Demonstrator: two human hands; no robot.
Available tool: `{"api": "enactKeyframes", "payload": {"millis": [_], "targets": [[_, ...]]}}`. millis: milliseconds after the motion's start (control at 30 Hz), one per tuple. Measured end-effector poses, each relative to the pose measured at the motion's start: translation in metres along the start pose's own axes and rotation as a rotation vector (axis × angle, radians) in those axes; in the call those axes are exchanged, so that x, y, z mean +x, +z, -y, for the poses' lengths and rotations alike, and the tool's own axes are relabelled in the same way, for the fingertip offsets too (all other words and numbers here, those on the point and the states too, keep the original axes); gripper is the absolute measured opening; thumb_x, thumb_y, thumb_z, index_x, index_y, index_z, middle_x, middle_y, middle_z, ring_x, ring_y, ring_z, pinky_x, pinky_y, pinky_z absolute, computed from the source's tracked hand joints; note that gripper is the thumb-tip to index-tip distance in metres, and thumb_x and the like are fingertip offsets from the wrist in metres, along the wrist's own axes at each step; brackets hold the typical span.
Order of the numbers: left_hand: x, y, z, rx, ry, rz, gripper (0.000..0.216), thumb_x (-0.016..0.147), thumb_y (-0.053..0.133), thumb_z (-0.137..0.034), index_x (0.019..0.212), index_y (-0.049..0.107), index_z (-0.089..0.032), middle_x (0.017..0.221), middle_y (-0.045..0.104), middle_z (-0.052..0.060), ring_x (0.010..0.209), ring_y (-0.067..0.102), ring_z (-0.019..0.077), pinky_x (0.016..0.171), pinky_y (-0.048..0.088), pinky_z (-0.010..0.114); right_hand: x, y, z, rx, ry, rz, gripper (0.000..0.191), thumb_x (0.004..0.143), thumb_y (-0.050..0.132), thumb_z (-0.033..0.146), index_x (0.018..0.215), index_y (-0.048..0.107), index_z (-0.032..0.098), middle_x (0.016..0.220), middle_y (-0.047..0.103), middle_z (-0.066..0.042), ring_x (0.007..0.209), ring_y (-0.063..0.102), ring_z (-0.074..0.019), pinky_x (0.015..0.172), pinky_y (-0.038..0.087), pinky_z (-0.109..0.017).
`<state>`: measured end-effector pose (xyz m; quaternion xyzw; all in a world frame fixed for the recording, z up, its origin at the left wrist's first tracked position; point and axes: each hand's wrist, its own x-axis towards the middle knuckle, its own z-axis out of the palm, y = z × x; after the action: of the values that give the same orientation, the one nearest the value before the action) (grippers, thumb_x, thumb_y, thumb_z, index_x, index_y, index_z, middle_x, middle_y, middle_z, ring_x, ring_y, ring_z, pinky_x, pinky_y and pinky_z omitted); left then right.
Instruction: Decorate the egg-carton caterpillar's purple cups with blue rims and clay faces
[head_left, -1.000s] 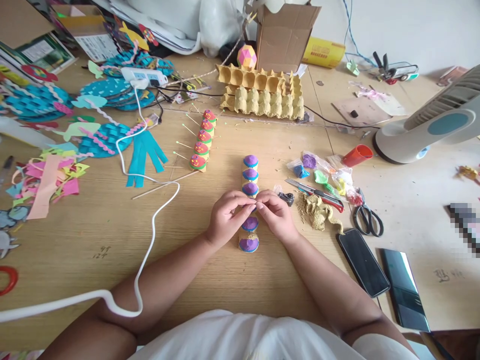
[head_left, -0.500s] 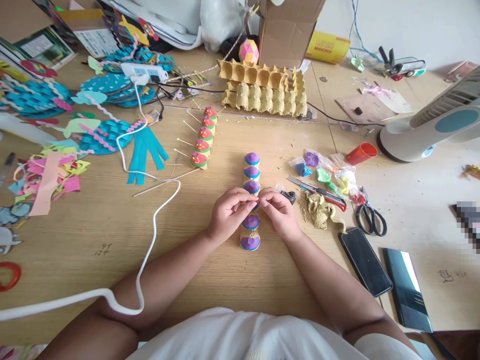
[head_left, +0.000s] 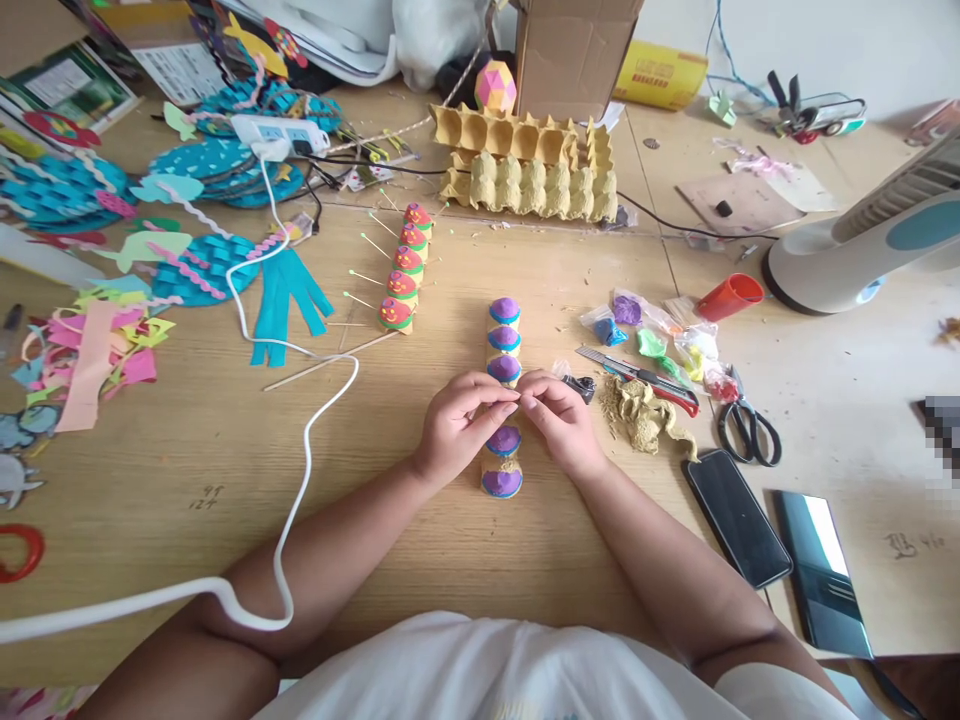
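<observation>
A strip of egg-carton cups (head_left: 503, 340), capped in purple and blue clay, lies lengthwise in front of me. Over its middle my left hand (head_left: 461, 425) and my right hand (head_left: 561, 425) meet, each pinched at the fingertips. Whatever sits between the fingers is too small to make out. The hands cover part of the strip beneath them. Further back on the left, a similar strip (head_left: 405, 270) wears red and green clay with smiling faces and thin sticks poking out.
Right of my hands lie a utility knife (head_left: 637, 380), scissors (head_left: 750, 430), bagged clay (head_left: 628, 308), torn carton pulp (head_left: 646, 420) and two phones (head_left: 739, 518). A white cable (head_left: 307, 450) crosses the left side. Egg cartons (head_left: 540, 185) and a fan (head_left: 840, 250) stand behind.
The view has shifted slightly. Both hands stay pinched together over the strip, with hardly any movement of the fingers.
</observation>
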<state>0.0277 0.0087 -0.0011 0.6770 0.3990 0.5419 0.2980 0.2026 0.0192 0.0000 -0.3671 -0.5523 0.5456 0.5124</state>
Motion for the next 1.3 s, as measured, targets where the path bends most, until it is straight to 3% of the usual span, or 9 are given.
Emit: {"api": "enactKeyframes", "payload": {"millis": [267,533,800,1300], "targets": [[0.0007,-0.0009,0.0005,0.066,0.045,-0.013,0.006,0.096,0.071,-0.020,0.100,0.077,-0.021,0.097,0.074,0.003,0.083,0.067,0.0117,0.071,0.053,0.024,-0.0003,0.0002,0.0038,-0.040,-0.014,0.025,0.028,0.091,0.075,0.051,0.083,0.071,0.024,0.090,0.067,-0.004,0.089,0.063,-0.0190,0.084,0.054,-0.035],[0.0010,-0.0012,-0.0003,0.058,0.043,-0.009,0.007,0.096,0.071,-0.019,0.099,0.076,-0.022,0.098,0.074,0.003,0.088,0.069,0.0127,0.079,0.056,0.026,-0.0008,-0.0002,0.0036,-0.046,-0.003,0.038,0.029,0.091,0.074,0.053,0.086,0.070,0.025,0.092,0.067,-0.005,0.091,0.063,-0.0198,0.084,0.056,-0.037],[0.0007,-0.0008,-0.0004,0.064,0.060,-0.008,0.009,0.097,0.070,-0.019,0.101,0.076,-0.022,0.097,0.075,0.003,0.086,0.069,0.0123,0.080,0.056,0.027,-0.0008,-0.0011,0.0020,0.005,-0.038,0.046,0.017,0.093,0.075,0.041,0.088,0.073,0.025,0.093,0.067,-0.003,0.091,0.064,-0.0168,0.084,0.055,-0.033],[0.0002,-0.0022,-0.0021,0.139,0.082,-0.014,0.012,0.096,0.070,-0.018,0.103,0.078,-0.023,0.096,0.075,0.003,0.085,0.069,0.0123,0.081,0.058,0.027,-0.0007,-0.0007,0.0019,-0.057,-0.022,0.024,0.023,0.091,0.076,0.047,0.086,0.072,0.025,0.092,0.068,-0.004,0.090,0.065,-0.0185,0.084,0.056,-0.036]]}}
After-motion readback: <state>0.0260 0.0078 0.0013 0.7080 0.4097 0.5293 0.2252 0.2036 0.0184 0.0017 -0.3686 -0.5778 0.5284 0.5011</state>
